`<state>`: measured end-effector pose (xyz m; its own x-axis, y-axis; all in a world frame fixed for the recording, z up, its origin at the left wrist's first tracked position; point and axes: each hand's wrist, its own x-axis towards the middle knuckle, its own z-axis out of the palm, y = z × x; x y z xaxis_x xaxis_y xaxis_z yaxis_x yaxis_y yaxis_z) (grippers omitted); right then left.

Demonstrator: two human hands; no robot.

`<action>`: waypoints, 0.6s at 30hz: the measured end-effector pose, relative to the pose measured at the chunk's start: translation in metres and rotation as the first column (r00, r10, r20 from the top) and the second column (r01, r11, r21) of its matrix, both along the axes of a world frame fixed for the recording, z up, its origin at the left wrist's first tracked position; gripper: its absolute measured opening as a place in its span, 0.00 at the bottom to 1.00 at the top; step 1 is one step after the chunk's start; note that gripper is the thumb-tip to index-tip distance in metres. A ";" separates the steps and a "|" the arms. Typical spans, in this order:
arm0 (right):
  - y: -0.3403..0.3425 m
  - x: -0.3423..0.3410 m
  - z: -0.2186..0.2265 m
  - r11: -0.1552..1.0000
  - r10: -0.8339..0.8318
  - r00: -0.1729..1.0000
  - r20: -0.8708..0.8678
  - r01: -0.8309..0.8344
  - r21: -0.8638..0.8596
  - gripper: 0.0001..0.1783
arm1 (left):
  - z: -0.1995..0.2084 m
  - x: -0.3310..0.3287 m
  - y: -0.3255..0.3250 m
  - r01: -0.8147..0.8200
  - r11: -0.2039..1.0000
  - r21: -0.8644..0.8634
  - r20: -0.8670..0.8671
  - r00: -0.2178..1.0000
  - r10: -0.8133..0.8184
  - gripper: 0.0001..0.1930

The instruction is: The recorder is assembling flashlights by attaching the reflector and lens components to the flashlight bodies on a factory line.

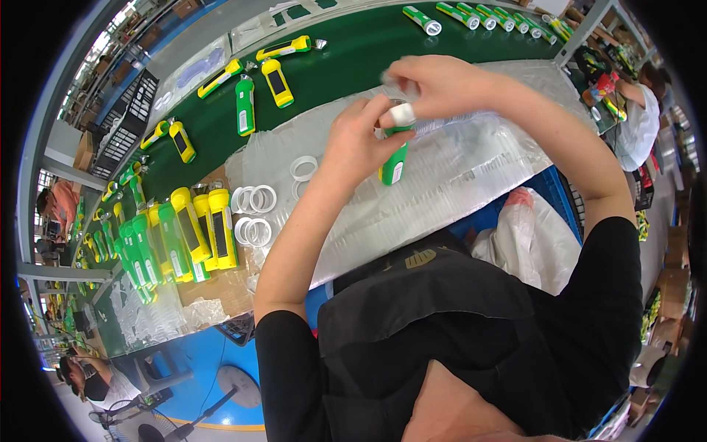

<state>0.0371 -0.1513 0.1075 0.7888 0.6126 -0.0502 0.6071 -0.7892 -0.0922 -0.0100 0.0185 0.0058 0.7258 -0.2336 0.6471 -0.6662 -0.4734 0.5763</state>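
My left hand [362, 138] is closed around the upper body of a green flashlight [394, 166], which stands tilted over the plastic-covered work surface. My right hand [436, 85] is at the flashlight's top end, its fingers curled and smeared by motion. A white wrap [402, 114] covers its thumb, close to the flashlight's head. Whether the right fingers grip the head is hidden. Left of my left forearm lie several white rings [262, 199], some in small stacks. Beside them, yellow and green flashlights [221, 228] lie in a row, their dark panels showing on some.
More flashlights [277, 82] lie on the green belt [346, 66] beyond; several with clear lenses [471, 20] line its far right. A blue crate [556, 195] with a white sack [526, 247] stands below the table's edge. Other people work at the left and right [639, 125].
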 end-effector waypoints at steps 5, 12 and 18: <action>-0.005 0.005 -0.039 0.956 0.237 0.963 0.129 -0.255 0.148 0.22 | -0.005 -0.006 -0.001 -0.019 1.000 0.000 0.005 1.000 0.019 0.19; -0.028 0.003 -0.039 0.816 0.460 0.888 -0.020 -0.414 0.404 0.27 | -0.003 -0.005 -0.011 0.015 1.000 0.024 0.011 1.000 -0.015 0.19; -0.024 -0.015 -0.028 0.983 0.089 0.992 0.091 -0.102 0.155 0.25 | -0.017 0.000 -0.014 0.116 0.973 -0.197 -0.008 0.993 -0.120 0.33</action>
<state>0.0219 -0.1749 0.0799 0.7237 0.6800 0.1176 0.6897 -0.7068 -0.1574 -0.0103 0.0042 -0.0108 0.7139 -0.1884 0.6744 -0.6980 -0.2686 0.6638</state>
